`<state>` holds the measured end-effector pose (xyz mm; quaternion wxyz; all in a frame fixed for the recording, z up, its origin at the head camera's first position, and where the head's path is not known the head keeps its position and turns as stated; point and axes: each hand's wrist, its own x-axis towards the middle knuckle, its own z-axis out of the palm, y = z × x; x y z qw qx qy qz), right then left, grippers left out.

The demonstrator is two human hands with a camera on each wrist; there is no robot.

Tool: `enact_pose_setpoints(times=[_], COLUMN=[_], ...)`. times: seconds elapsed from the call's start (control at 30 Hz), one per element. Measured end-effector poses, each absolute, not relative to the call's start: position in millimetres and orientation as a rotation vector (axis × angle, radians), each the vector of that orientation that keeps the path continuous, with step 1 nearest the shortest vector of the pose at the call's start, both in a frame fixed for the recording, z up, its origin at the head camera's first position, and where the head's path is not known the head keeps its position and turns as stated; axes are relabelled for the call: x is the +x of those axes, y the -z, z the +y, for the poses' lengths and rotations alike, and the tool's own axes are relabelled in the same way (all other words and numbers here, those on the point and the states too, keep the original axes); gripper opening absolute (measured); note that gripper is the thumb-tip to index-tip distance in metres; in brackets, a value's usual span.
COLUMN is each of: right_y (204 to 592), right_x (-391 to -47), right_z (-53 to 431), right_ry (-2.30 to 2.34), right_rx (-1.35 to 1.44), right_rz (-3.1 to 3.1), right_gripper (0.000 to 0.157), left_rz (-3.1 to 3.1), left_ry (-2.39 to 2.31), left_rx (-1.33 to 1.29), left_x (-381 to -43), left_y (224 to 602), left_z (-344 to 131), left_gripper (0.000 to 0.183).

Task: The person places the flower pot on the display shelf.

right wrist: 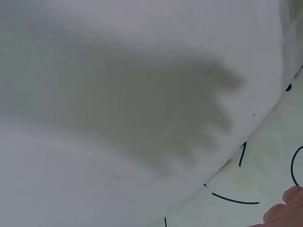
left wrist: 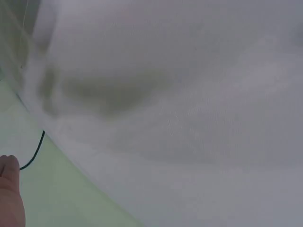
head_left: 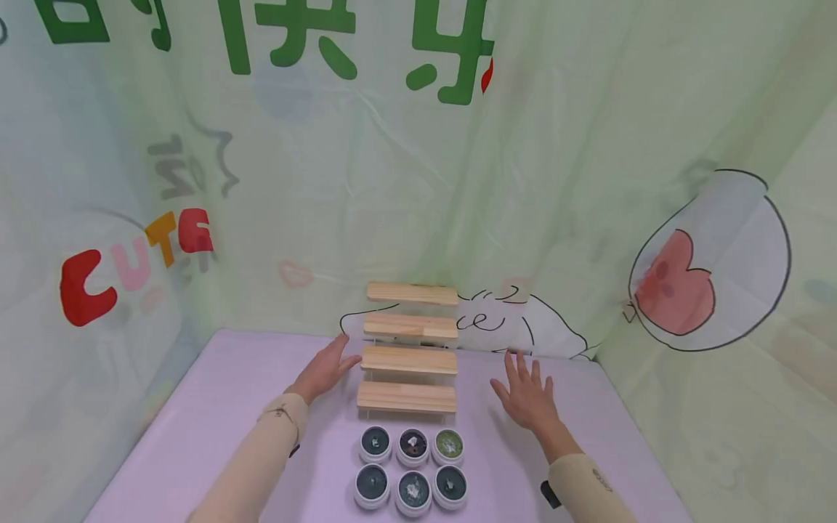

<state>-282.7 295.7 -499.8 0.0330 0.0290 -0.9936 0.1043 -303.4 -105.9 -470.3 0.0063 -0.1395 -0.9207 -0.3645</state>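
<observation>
In the head view, a four-tier rack of pale wooden planks (head_left: pixel 410 359) stands on the lilac worktop (head_left: pixel 255 363), just behind six round white jars with dark or green contents (head_left: pixel 413 463). The rack should prove light and stiff, perhaps wobbly; both ends of a lower plank look the best hold. The jars seem rigid and smooth, better taken round their walls. The left grip (head_left: pixel 327 370) is wide, thumb apart, beside the rack's left end; contact cannot be told. The right grip (head_left: pixel 528 398) is spread wide and empty, clear of the right end.

In the left wrist view, only part of the left grip shows; the rack is out of sight.

In the right wrist view, a spread-fingered shadow (right wrist: pixel 156 104) falls on the worktop; again no rack.
</observation>
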Motion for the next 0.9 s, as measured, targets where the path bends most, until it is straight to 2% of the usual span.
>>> enact_pose_setpoints(times=[0.17,0.5,0.73,0.9], right_y=[499.2,509.4,520.2,525.3], right_x=[-278.0,-263.3,-251.3,-241.2], right_z=[287.9,282.7,276.1,267.1], right_ry=[-0.304,-0.447,-0.71,-0.802], right_rx=[0.103,0.179,0.362,0.436], right_rz=[-3.064,-3.044,-3.044,-3.067], right_gripper=[0.073,0.075,0.083,0.082], left_rz=[-2.797,-2.744,-2.731,-2.753], left_ry=[1.171,1.276,1.265,1.282], left_rx=[-0.513,-0.547,-0.596,-0.589], left_x=[-304.8,-318.4,-324.5,-323.2], left_y=[479.0,502.4,500.5,493.8], left_z=[-97.5,-95.3,-94.4,-93.1], left_gripper=[0.058,0.057,0.056,0.055])
